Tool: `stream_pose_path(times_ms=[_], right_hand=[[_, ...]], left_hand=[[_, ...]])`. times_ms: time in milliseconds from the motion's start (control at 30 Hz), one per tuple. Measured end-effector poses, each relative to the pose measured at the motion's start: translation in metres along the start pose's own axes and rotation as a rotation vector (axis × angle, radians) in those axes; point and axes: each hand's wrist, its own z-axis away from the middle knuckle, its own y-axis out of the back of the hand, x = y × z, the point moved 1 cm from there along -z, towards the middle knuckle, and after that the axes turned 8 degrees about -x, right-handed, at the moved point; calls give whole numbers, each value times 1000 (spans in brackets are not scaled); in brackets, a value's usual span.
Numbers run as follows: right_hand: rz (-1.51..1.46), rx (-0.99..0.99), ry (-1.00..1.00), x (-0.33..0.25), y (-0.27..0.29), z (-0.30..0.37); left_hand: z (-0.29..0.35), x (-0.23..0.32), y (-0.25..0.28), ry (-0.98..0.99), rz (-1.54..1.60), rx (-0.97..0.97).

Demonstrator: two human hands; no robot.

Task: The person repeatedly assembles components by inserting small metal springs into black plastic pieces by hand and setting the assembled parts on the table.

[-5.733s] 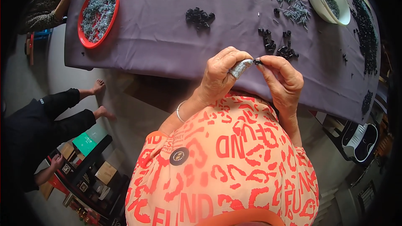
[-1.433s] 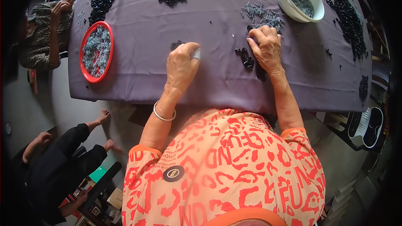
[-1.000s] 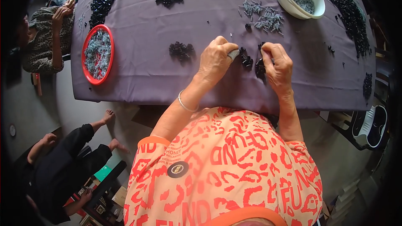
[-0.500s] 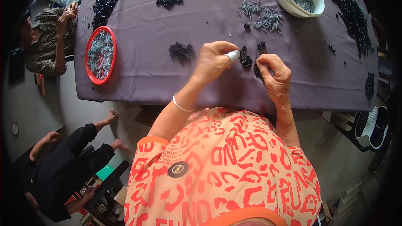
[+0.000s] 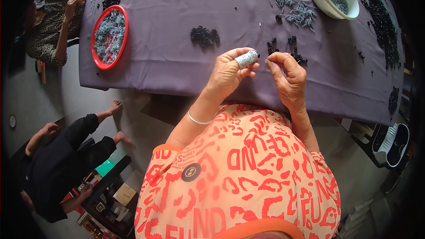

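My left hand [image 5: 225, 73] is raised over the near edge of the table, its fingers curled. A silvery, speckled wrap [image 5: 247, 59] covers one of its digits. At that tip sits a small black piece [image 5: 258, 55], pinched between the fingers. Close on its right, my right hand [image 5: 291, 77] has thumb and forefinger pressed together; whatever is between them is too small to make out. Just beyond the hands lie a few small black pieces [image 5: 299, 57] and another little group of black pieces [image 5: 272, 45].
A purple cloth [image 5: 168, 62] covers the table. Around it are a red tray [image 5: 94, 46] of clear pieces, a black heap [image 5: 204, 36], grey tubes [image 5: 301, 14], a white bowl [image 5: 318, 0] and a long black pile [image 5: 383, 26]. Two other people sit at the left.
My right hand has come away from the black pieces toward my left hand. The left hand has turned, showing more of the wrap. The whole view has shifted.
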Motion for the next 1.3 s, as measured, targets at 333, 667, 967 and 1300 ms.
stream_pose_path(times_ms=[333,667,967,1300], right_hand=[[305,-4,119,-5,-10,-4],[6,-62,-141,-7,-13,0],[99,-67,-36,1,-14,0],[376,53,155,6,24,-39]], left_hand=[[12,-6,-6,-127,-185,5],[21,-11,1,-194,-284,-28],[19,-16,7,-107,-177,-51],[15,-10,9,-19,43,-81]])
